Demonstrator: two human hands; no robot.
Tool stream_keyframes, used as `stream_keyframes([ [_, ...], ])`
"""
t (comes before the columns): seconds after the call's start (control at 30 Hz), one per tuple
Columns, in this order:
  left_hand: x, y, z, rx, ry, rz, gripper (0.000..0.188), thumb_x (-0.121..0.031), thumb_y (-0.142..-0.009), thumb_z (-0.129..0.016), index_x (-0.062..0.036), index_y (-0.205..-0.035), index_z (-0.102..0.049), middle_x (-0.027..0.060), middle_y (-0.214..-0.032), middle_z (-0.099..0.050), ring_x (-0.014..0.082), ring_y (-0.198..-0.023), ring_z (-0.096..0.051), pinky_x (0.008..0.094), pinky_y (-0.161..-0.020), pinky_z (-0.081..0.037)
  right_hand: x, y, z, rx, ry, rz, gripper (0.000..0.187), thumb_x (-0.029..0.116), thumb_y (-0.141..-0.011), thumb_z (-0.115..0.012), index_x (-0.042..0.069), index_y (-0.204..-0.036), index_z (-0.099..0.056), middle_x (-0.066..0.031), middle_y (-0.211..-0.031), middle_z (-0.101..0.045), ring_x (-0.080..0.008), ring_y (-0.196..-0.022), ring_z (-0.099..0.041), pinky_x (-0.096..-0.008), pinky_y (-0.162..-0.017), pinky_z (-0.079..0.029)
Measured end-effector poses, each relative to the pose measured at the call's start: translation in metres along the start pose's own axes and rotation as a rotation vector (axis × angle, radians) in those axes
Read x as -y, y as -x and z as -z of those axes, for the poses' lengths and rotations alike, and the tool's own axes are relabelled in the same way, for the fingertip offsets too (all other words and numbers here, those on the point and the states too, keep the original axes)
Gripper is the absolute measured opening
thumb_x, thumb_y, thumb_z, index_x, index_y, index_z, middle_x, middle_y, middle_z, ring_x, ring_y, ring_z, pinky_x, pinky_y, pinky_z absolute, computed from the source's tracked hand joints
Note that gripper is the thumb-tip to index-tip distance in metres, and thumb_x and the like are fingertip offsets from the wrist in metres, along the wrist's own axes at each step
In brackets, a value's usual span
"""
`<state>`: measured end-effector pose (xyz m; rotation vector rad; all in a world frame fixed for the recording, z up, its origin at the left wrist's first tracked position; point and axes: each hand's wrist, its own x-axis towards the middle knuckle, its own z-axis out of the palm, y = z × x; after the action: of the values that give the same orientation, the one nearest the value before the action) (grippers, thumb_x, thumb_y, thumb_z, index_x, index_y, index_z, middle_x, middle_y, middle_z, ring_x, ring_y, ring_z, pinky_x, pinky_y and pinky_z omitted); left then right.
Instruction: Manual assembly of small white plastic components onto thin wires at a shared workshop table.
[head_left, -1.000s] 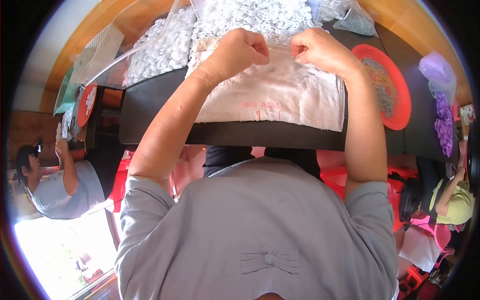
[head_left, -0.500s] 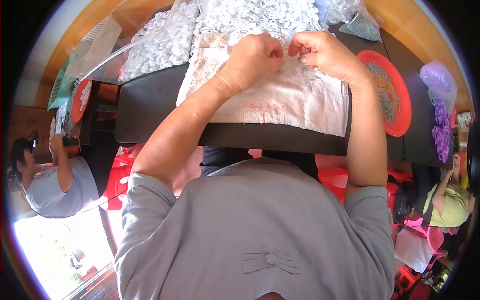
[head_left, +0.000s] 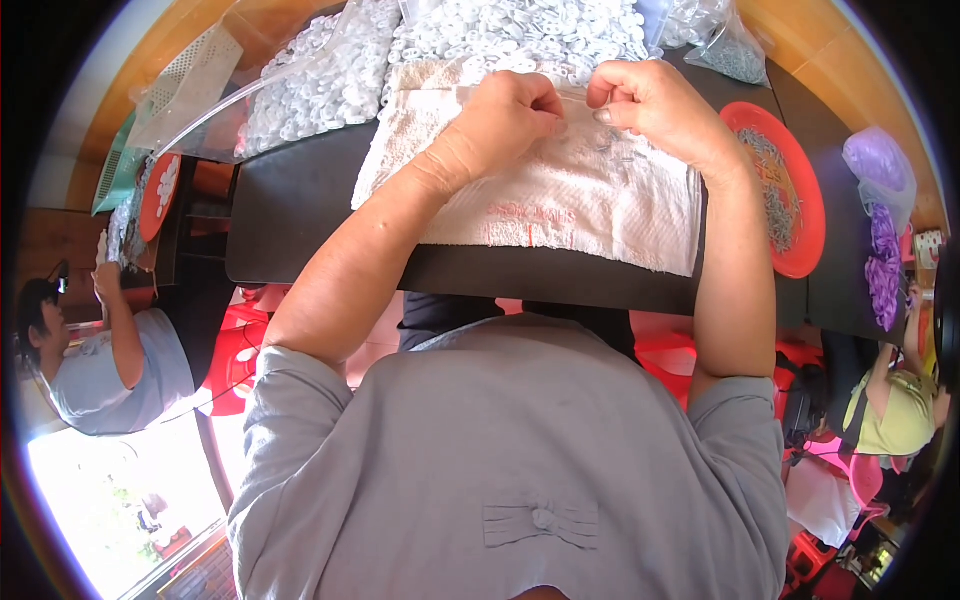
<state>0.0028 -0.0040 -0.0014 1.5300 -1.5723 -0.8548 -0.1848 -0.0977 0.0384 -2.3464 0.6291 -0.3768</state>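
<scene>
Over a white towel [head_left: 600, 220] with faint red print, my left hand [head_left: 510, 115] is curled, thumb and fingers pressed together. To its right, my right hand [head_left: 655, 105] also has its fingers bent in against the thumb. A small gap separates the two hands. Whatever either one pinches is too small or too hidden to name. Just beyond the hands lies a large heap of small white plastic ring-like pieces [head_left: 510, 35]. A few tiny grey bits lie on the towel near my right hand.
A red plate [head_left: 810, 215] of small metal pins sits to the right on the dark table [head_left: 300, 215]. More white pieces fill a clear bag [head_left: 320, 85] at the left. Purple bags [head_left: 880, 250] lie far right. Other people [head_left: 125, 360] work at both sides.
My hands have drawn very slightly farther apart, both still over the far part of the towel. The whole view has shifted a little.
</scene>
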Motion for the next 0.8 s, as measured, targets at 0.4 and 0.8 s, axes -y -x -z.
stream_keyframes([
  [0.4,-0.009,0.002,0.007,0.053,0.861,0.312,0.015,-0.009,-0.088,-0.061,0.0047,-0.095,-0.060,0.0067,-0.079,-0.059,0.0114,-0.058,-0.053,0.0226,-0.046,-0.035,0.007,-0.006,-0.015,-0.065,-0.109,0.078,0.012,0.006,-0.078,-0.065,0.001,-0.084,-0.055,0.0029,-0.066,-0.047,-0.0050,-0.063,-0.043,-0.0230,-0.057,-0.038],
  [0.8,0.000,0.000,0.006,-0.035,0.985,0.228,0.013,-0.006,-0.090,-0.059,0.0046,-0.097,-0.058,0.0089,-0.082,-0.059,0.0151,-0.060,-0.057,0.0248,-0.048,-0.040,0.009,-0.009,-0.024,-0.114,-0.049,0.031,0.012,0.007,-0.083,-0.063,0.001,-0.080,-0.053,0.0025,-0.065,-0.046,-0.0057,-0.062,-0.040,-0.0239,-0.056,-0.035],
])
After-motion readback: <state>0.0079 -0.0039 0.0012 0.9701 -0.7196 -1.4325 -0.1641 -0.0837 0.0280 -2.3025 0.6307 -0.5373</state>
